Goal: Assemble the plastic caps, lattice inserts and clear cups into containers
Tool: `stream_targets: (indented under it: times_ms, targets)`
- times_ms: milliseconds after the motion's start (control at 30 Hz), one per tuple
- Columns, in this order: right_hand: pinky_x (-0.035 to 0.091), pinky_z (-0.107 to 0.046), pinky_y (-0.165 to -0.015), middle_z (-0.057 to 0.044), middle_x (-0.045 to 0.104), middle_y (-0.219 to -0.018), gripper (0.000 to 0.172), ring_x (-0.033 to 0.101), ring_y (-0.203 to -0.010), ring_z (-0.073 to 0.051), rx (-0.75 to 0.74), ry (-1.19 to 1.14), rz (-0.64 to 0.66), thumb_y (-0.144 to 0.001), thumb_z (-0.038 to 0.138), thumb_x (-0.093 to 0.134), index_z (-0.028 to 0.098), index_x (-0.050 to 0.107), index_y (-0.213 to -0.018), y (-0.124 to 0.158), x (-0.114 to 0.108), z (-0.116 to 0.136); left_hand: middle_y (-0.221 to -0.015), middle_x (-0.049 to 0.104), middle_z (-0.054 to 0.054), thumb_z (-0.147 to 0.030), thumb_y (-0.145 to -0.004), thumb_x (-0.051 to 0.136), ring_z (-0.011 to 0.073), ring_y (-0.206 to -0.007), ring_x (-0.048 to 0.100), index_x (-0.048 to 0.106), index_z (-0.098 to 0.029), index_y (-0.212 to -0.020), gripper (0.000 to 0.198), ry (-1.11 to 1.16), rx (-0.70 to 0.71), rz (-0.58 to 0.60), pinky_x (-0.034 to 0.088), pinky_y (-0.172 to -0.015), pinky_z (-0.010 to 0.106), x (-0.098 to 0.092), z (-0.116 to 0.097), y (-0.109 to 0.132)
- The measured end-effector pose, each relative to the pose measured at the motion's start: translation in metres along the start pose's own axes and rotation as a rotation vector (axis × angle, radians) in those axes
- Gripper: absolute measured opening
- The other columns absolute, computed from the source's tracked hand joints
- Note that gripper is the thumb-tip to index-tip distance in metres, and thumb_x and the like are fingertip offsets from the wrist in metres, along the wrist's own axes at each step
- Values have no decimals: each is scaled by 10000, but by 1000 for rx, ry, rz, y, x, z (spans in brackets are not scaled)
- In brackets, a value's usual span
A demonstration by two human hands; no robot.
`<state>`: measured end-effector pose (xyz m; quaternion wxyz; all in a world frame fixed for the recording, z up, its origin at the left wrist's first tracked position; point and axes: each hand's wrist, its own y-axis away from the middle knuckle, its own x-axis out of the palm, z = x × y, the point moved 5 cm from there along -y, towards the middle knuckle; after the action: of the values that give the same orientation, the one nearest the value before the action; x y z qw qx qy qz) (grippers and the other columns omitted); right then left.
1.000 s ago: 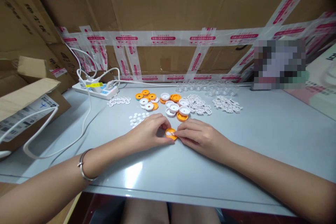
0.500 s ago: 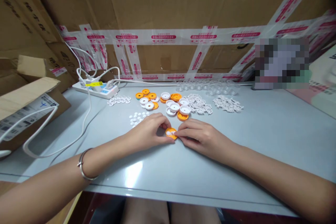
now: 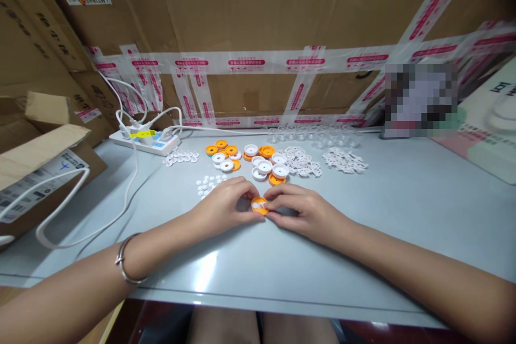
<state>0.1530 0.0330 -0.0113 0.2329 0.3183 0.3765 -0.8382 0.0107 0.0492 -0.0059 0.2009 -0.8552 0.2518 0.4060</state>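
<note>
Snugly: orange cup (image 3: 258,212) | left grip (image 3: 229,201) pinching its left side | right grip (image 3: 301,208) closed on its right edge

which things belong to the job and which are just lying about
Likely in the job:
held orange dish
white piece inside it
loose dishes
small white discs
white openwork pieces
clear pieces

Probably lying about:
power strip
open cardboard box

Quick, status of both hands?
Left hand: closed, gripping the orange round cup between thumb and fingers.
Right hand: fingers on the white insert inside it; grip cannot be told.
</note>
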Motion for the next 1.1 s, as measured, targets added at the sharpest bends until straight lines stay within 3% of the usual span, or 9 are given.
stream_targets:
  times_ms: [267, 467, 633, 767, 900, 1000, 1100]
  targets:
    - [523, -277, -736, -91, 679, -911, 72, 639, -823, -155, 24, -9, -10, -805, 159, 569, 155, 641, -806, -1, 1, -1, -820, 686, 17, -242, -790, 621, 152, -761, 622, 636, -175, -822, 76, -140, 104, 31, 403, -713, 269, -5, -6, 5]
    - [518, -273, -731, -85, 680, -897, 67, 637, -812, -150, 40, -47, -27, -798, 172, 580, 156, 646, -796, -1, 2, -3, -873, 696, 25, -234, -821, 590, 151, -785, 637, 673, -183, -790, 103, -214, 188, 27, 374, -708, 269, -3, -7, 7]
    - [510, -273, -754, -79, 685, -887, 75, 643, -814, -147, 77, -125, -45, -779, 199, 612, 154, 661, -816, -2, 2, -9, -836, 712, 26, -238, -792, 617, 152, -769, 643, 671, -174, -841, 97, -173, 158, 41, 401, -712, 257, -6, -7, 6]
    - [506, -276, -754, -68, 696, -887, 124, 642, -819, -150, 99, -136, -38, -777, 206, 613, 165, 657, -885, -2, 1, -10, -838, 707, 34, -320, -758, 650, 150, -763, 634, 668, -161, -880, 202, -81, 76, 19, 438, -704, 244, -15, -6, 4]
    - [504, -299, -778, -59, 697, -941, 222, 641, -862, -167, 114, -106, -22, -755, 224, 634, 184, 630, -974, -2, 2, -10, -824, 698, 26, -331, -789, 598, 146, -773, 623, 671, -157, -833, 193, 0, -27, -121, 447, -701, 239, -30, 1, -7]
    - [502, -319, -814, -62, 686, -993, 283, 638, -903, -178, 132, -101, -29, -732, 217, 649, 190, 615, -1011, -1, 4, -12, -843, 696, 29, -289, -813, 547, 153, -783, 619, 666, -156, -847, 181, -42, -36, -135, 451, -715, 253, -32, 7, -21]
    - [495, -339, -850, -75, 671, -1048, 352, 629, -953, -191, 163, -101, -35, -711, 228, 663, 187, 601, -1055, 0, 5, -14, -987, 668, 70, -264, -813, 534, 189, -912, 599, 625, -146, -995, 235, -159, 46, -107, 445, -812, 304, -28, 5, -40]
